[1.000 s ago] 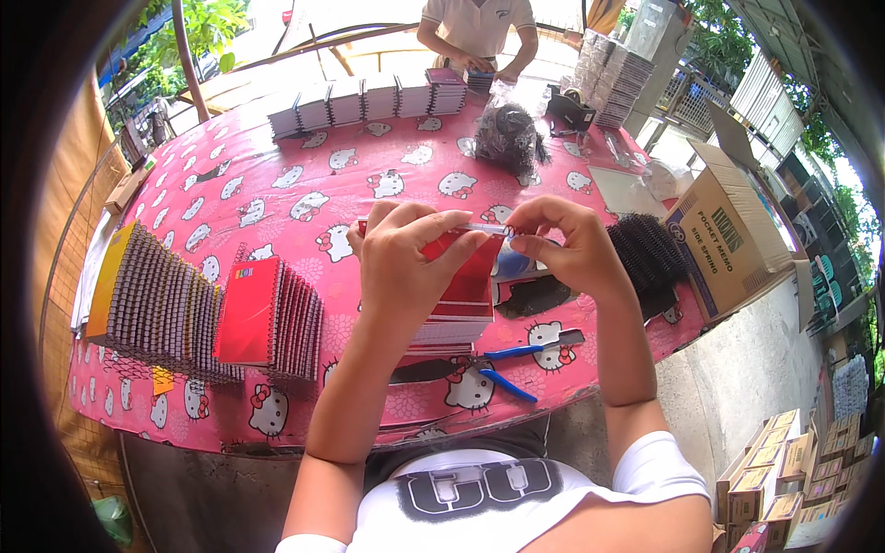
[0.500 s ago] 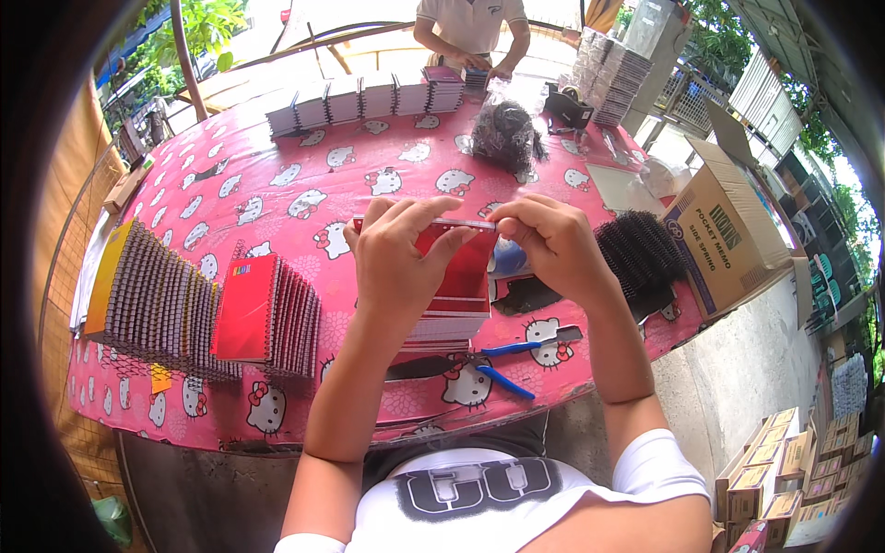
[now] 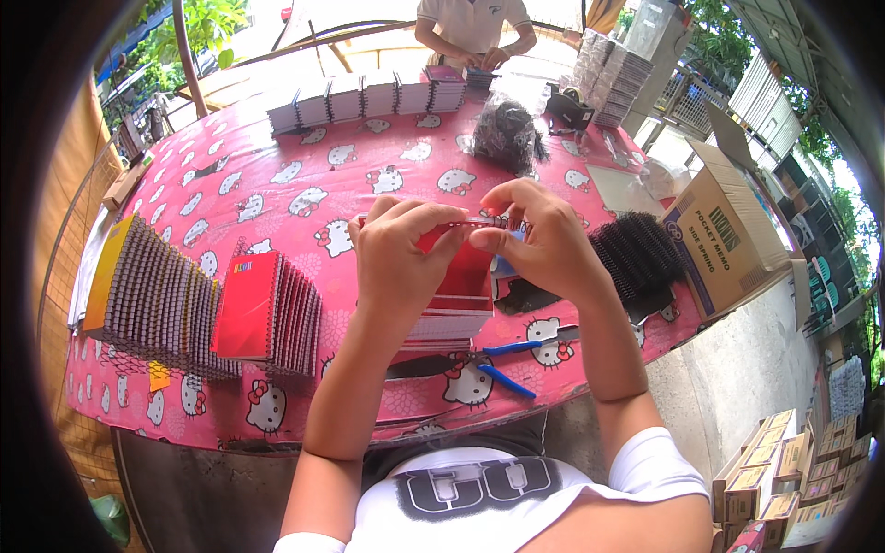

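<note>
My left hand (image 3: 396, 244) pinches a thin red-covered memo pad (image 3: 477, 221) by its edge, holding it up above the table. At the right end of that edge, my right hand (image 3: 550, 235) has its thumb and fingers closed on a small dark spiral coil (image 3: 513, 224), which meets the row of holes. Under my hands sits a stack of unbound pads (image 3: 447, 327) with red covers and white pages. Pliers with blue handles (image 3: 509, 380) lie in front of it. Right of my right hand is a heap of black spiral coils (image 3: 638, 258).
Bound red notebooks (image 3: 247, 309) and taller yellow-covered ones (image 3: 138, 281) stand at left on the pink table cover (image 3: 304, 203). Bound notebooks (image 3: 346, 100) line the far side, near a co-worker (image 3: 472, 37) handling pads. A bag of coils (image 3: 505, 134) and an open carton (image 3: 728, 230) are at right.
My right hand has shifted slightly, its fingers now more raised and curled round the coil at the pad's edge. My left hand stays nearly in place. The co-worker's hands have moved a little.
</note>
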A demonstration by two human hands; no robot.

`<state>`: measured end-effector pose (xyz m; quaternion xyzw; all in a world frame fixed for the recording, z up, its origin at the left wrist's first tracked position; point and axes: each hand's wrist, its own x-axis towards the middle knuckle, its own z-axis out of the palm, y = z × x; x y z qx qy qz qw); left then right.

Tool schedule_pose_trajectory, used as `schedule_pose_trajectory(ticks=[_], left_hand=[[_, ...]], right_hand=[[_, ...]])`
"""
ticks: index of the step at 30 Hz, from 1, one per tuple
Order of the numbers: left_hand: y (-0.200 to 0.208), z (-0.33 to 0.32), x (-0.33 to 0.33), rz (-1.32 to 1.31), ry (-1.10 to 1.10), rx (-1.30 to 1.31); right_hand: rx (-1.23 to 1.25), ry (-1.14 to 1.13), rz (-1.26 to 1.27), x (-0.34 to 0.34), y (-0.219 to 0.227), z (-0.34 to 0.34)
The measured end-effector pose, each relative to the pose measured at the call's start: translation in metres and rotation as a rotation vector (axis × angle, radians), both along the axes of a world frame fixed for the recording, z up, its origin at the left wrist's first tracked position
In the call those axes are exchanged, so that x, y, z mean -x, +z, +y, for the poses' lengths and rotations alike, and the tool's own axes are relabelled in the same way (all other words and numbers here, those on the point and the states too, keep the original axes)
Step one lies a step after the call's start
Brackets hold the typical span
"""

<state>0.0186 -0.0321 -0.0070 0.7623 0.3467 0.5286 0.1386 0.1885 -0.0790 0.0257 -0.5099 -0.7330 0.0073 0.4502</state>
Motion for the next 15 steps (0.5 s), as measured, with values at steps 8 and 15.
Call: schedule_pose_trajectory(ticks=[8,15], left_hand=[[0.009,-0.008,0.002,0.027,-0.028,-0.051],[0.013,-0.006,0.002,0.035,-0.037,0.082]], right_hand=[[0.236,-0.007,0.188,-0.057,-0.007,0.022],[0.617,-0.228,-0.440,-0.128,-0.126,0.025]])
